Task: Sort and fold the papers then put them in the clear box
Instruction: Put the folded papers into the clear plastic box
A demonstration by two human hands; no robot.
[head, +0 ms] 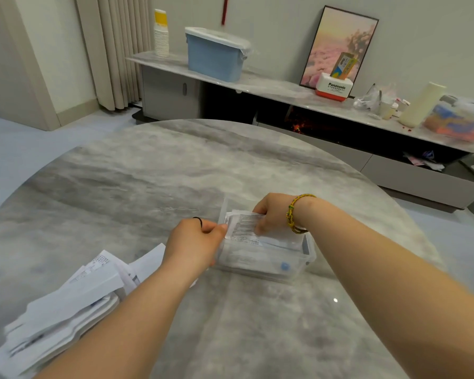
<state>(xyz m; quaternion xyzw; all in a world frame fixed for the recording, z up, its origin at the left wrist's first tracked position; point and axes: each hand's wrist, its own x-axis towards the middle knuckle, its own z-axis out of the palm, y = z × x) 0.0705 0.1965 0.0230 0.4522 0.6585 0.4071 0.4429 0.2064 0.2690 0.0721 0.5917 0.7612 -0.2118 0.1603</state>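
The left hand (195, 242) reaches out past a loose pile of white printed papers (66, 305) that lies at the near left of the round grey marble table (175, 173); its forearm crosses the pile's right edge. Thumb and forefinger pinch the left edge of a folded white printed paper (244, 228). The right hand (271, 214), a yellow-green beaded bracelet (296, 214) on its wrist, curls its fingers round the right side of the same paper. Both hands hold this paper over the open top of a clear plastic rectangular box (271, 265), which stands on the table just right of the left hand and already contains folded papers. Beyond the table, a low grey sideboard (257, 84) runs along the far wall. On it stand a stack of paper cups (161, 36), a blue plastic bin with a clear lid (216, 60) and a framed pink picture (337, 45) leaning against the wall.
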